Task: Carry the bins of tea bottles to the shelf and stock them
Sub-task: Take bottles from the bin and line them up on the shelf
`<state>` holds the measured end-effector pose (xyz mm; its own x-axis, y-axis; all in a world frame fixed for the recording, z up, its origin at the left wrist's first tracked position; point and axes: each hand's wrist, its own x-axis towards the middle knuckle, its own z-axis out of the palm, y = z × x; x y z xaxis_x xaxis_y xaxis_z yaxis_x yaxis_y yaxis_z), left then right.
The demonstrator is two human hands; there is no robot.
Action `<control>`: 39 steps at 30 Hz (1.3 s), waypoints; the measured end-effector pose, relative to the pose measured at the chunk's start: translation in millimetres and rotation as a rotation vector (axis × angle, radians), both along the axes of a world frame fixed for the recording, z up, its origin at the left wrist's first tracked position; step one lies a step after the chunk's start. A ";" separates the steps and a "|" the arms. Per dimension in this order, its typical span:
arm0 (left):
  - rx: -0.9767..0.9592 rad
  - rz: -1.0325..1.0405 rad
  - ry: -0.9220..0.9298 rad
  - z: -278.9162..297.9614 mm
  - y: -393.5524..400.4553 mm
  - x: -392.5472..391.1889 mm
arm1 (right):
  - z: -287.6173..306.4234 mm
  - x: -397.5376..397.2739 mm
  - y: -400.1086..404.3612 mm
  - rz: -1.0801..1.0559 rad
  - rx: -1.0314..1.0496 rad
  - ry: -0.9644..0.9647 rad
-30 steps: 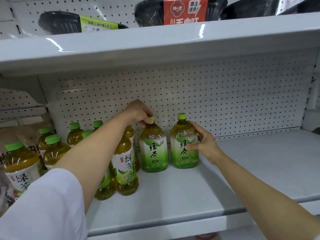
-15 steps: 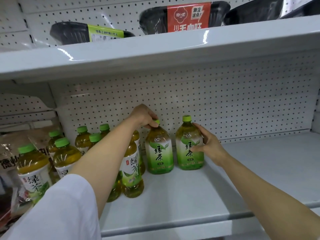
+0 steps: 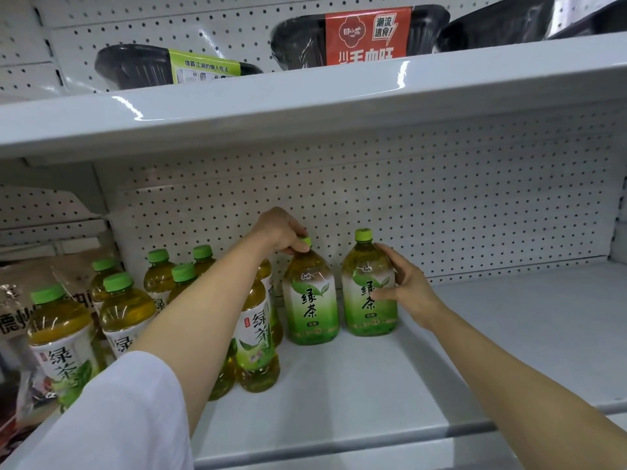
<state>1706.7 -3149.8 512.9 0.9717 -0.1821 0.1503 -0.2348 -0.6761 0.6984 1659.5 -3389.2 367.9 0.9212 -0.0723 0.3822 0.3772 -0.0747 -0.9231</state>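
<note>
Gripping left bottle (image 3: 310, 300), right bottle (image 3: 360, 279); shelf edge (image 3: 339, 452) well apart.

loose plain white sleeve (image 3: 118, 418) on my left arm (image 3: 203, 317), ends about at the elbow, forearm bare past that, my right arm (image 3: 509, 378) bare right to the frame edge, left hand (image 3: 281, 230) and right hand (image 3: 412, 293) bare too

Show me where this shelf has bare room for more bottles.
Bare shelf runs right of the right bottle and right hand, back to the pegboard. The front strip before both bottles is free too. Left of the left bottle, the bottle cluster crowds it.
</note>
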 end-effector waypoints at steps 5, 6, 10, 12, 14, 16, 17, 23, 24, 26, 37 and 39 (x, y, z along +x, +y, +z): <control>0.014 -0.011 -0.019 -2.1 1.1 0.2 | 3.4 -2.5 1.0 0.001 -0.069 0.009; 0.021 -0.015 -0.027 -2.6 1.2 -0.4 | 3.9 -3.4 1.1 0.001 -0.087 0.014; 0.049 -0.029 -0.067 -4.7 1.8 -4.5 | 3.8 -6.8 0.0 -0.021 -0.178 0.035; 0.068 -0.033 -0.081 -6.4 2.2 -5.1 | 5.0 -8.8 0.3 -0.051 -0.218 0.035; 0.120 -0.032 -0.123 -7.8 2.4 -6.6 | 7.3 -11.2 2.2 -0.092 -0.256 0.040; 0.214 -0.022 -0.179 -7.4 1.9 -9.0 | 9.8 -14.0 4.9 -0.130 -0.294 0.054; 0.269 -0.012 -0.201 -6.9 1.8 -10.9 | 11.1 -15.3 6.0 -0.147 -0.307 0.060; 0.453 0.020 -0.342 -1.3 8.3 -25.5 | 31.2 -25.8 14.4 -0.368 -0.387 0.021; 0.493 0.016 -0.378 0.8 9.6 -29.6 | 36.4 -28.9 16.3 -0.423 -0.420 -0.011; 0.566 0.011 -0.433 4.7 12.3 -39.6 | 47.5 -36.5 21.5 -0.502 -0.488 -0.084; 0.657 0.077 -0.650 -0.8 60.2 -110.7 | 96.6 -94.8 51.0 -0.570 -0.840 -0.182; 0.664 0.120 -0.682 -4.5 72.9 -135.3 | 101.9 -109.5 56.0 -0.575 -0.911 -0.184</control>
<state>1571.3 -3076.9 508.4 0.7311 -0.3388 0.5922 -0.3529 -0.9306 -0.0968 1550.0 -3333.2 469.7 0.7637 -0.0941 0.6387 0.1935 -0.9104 -0.3656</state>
